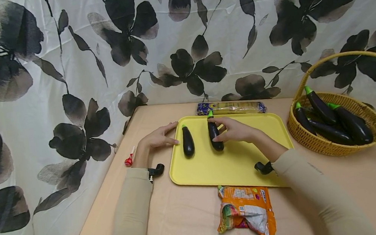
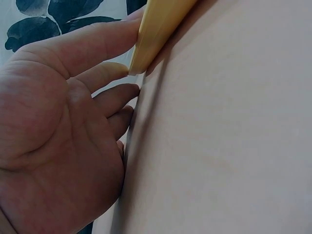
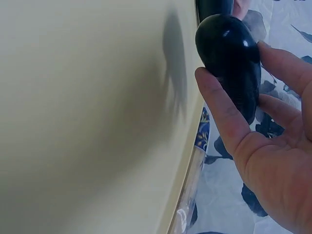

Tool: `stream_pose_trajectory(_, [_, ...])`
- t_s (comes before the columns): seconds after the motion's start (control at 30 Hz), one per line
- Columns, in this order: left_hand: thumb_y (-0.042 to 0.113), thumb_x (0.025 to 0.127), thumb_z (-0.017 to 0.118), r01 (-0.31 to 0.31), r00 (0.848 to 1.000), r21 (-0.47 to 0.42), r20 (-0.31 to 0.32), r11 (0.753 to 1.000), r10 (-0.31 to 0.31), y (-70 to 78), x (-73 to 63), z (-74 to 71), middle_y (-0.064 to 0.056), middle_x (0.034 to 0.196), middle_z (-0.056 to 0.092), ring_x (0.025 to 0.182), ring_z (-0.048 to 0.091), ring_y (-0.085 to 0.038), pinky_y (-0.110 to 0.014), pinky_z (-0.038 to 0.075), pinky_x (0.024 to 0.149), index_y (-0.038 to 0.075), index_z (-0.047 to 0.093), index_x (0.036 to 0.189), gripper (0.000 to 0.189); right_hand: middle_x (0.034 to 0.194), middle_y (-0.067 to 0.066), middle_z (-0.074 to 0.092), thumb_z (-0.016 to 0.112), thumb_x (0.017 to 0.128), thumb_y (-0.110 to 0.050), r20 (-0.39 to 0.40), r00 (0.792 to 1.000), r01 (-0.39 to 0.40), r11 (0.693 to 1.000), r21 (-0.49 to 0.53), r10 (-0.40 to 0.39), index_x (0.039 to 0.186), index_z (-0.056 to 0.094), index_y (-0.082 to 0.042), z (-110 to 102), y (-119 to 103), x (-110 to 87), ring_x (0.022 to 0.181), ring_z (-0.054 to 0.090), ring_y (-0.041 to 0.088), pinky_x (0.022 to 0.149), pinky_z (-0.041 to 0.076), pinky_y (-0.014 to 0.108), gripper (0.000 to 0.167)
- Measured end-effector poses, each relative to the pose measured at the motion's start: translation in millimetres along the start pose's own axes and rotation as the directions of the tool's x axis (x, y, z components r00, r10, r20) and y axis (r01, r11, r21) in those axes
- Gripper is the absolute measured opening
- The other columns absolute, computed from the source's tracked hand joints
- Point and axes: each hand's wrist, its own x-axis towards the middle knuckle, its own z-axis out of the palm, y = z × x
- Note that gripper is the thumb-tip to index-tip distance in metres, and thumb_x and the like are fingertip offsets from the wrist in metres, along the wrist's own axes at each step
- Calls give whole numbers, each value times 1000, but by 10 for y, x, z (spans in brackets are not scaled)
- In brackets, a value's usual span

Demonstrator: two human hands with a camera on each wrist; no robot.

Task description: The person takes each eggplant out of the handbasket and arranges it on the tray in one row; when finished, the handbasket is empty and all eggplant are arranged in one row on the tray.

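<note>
My right hand (image 1: 232, 129) grips a dark purple eggplant (image 1: 213, 129) with a green cap, thumb on one side and fingers on the other. In the right wrist view the eggplant (image 3: 231, 58) is held above the yellow tray (image 1: 246, 164), its rounded end toward the camera. A second eggplant (image 1: 188, 141) lies on the tray's left part. My left hand (image 1: 156, 138) is at the tray's left edge, thumb and fingers spread. The left wrist view has its fingers extended, with thumb and forefinger touching the tray's rim (image 2: 158, 34).
A wicker basket (image 1: 337, 153) with several eggplants stands to the right of the tray. Behind the tray lies a long clear packet (image 1: 237, 107) with blue ends. An orange snack bag (image 1: 246, 209) is in front, and a red lollipop (image 1: 129, 161) lies left on the table.
</note>
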Motion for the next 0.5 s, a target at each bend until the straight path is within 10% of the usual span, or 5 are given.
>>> stream_pose_trajectory(0.5, [19,84,87,-22,1000,-44,-5,999,22,5,-8,20,-9,174,19,163,6,-28,-49,5,133,14,31,165,99,143,26,48,76,95,-13,79,997,-18,999,27,16,165,29,-8,135,-70,165,121,68,35,93,60,38,84])
